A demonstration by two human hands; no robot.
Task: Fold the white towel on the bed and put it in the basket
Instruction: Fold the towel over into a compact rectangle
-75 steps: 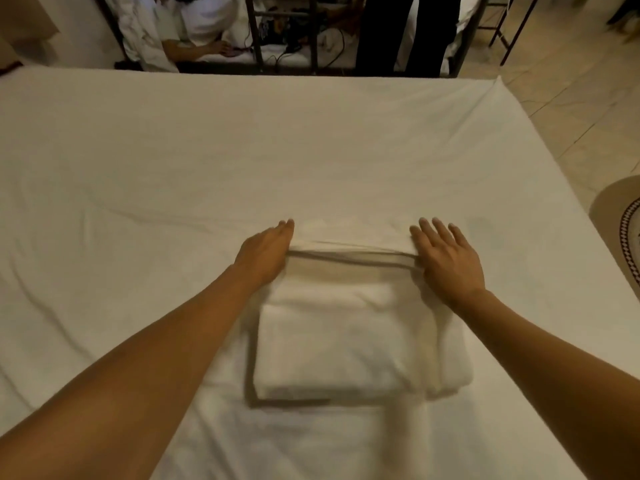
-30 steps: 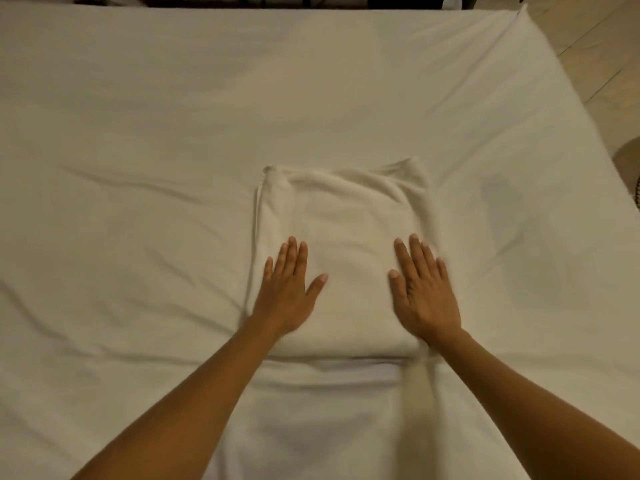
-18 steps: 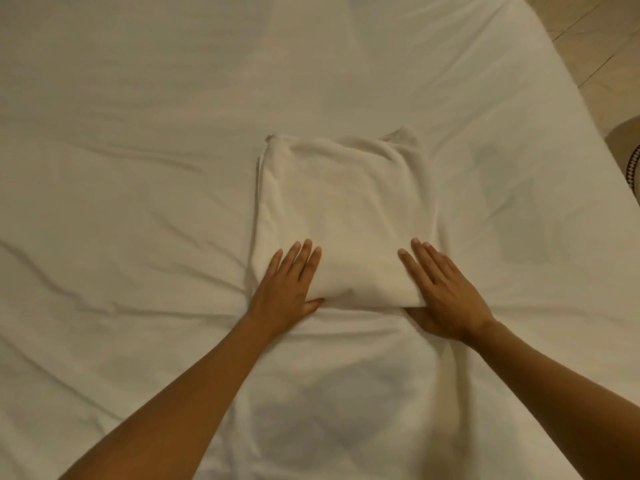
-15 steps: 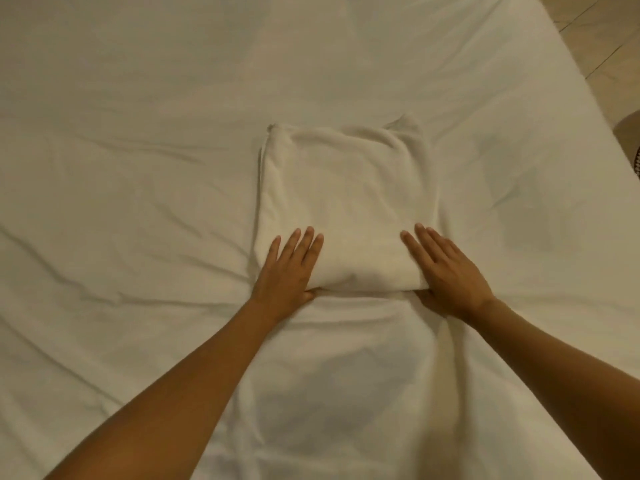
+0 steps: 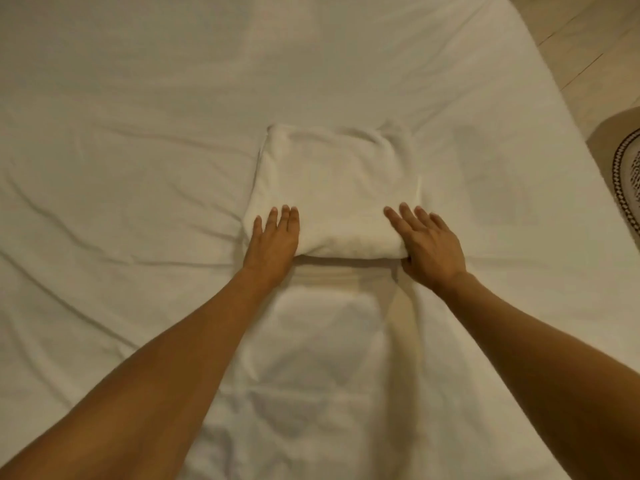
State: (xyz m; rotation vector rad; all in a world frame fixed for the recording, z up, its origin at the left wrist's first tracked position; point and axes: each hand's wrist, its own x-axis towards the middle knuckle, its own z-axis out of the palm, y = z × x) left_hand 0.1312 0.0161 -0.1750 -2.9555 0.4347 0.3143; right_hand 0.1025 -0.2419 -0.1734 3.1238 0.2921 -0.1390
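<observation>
The white towel (image 5: 337, 181) lies folded into a thick rectangle in the middle of the bed (image 5: 138, 116). My left hand (image 5: 273, 242) grips its near left corner, fingers flat on top and thumb tucked under the edge. My right hand (image 5: 427, 245) holds the near right corner the same way, thumb beneath the fold. The towel's near edge is raised a little off the sheet and casts a shadow under it. No basket is in view.
The bed's right edge runs down the right side, with tiled floor (image 5: 588, 36) beyond it. A round mat with a dark patterned rim (image 5: 627, 174) lies on the floor at the far right. The sheet is wrinkled on the left.
My hands slid from the towel's top back to its near edge and took hold of both near corners. The near edge now lifts slightly off the sheet.
</observation>
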